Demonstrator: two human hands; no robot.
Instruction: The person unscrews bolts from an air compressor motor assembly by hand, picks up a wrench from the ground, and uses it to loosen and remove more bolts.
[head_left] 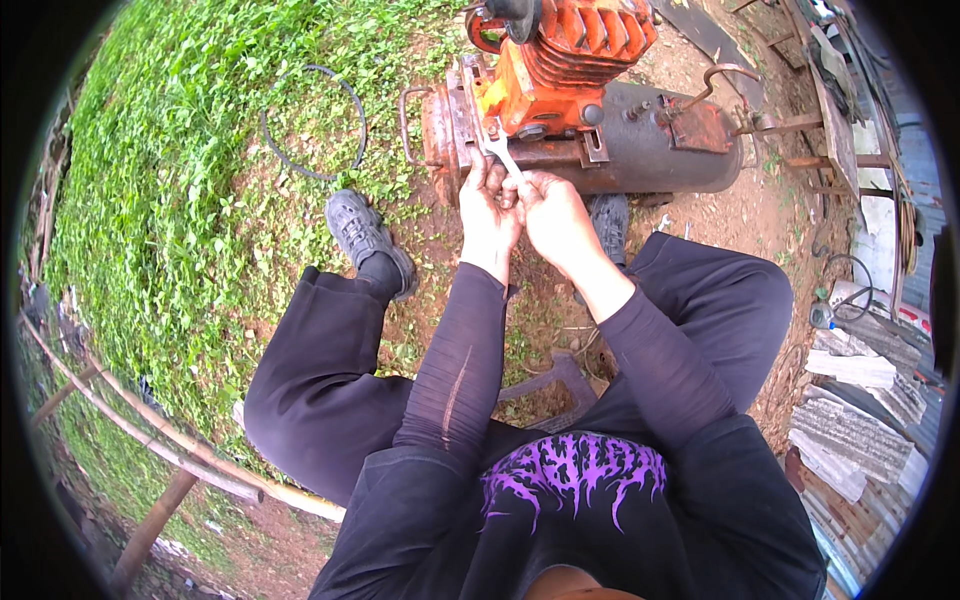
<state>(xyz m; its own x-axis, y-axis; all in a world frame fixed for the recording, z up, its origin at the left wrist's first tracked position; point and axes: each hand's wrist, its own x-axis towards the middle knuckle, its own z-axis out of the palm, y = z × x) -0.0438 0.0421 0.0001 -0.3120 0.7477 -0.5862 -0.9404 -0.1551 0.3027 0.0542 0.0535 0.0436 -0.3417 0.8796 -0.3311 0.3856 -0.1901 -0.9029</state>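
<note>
While the tank [665,135] is taken as landmark, the orange pump block [560,80] is seen mounted on top of it, toward its left end. A light-coloured wrench [506,155] is found over the tank's near left part, at the foot of the block, its shank slanted down toward the near side. The far end of the wrench appears to be set at a small fastener [493,133] there; full seating cannot be confirmed.

The shank is clamped between the fingers of the right hand [548,212], just off the tank's near side. The left hand [487,208] is placed beside it, nearer the tank's left end, with its fingers curled and raised to the mounting's near edge. Whether anything is pinched by them cannot be told. A black loop [365,130] is noted on the grass left of the tank, apart from it.

The step in hand is judged to be the working of that fastener at the block's foot, whether tightened or loosened being unclear. For the next move, the wrench head needs to be held square on the fastener, the shank swung without slipping, and the left fingers placed clear of its sweep.
</note>
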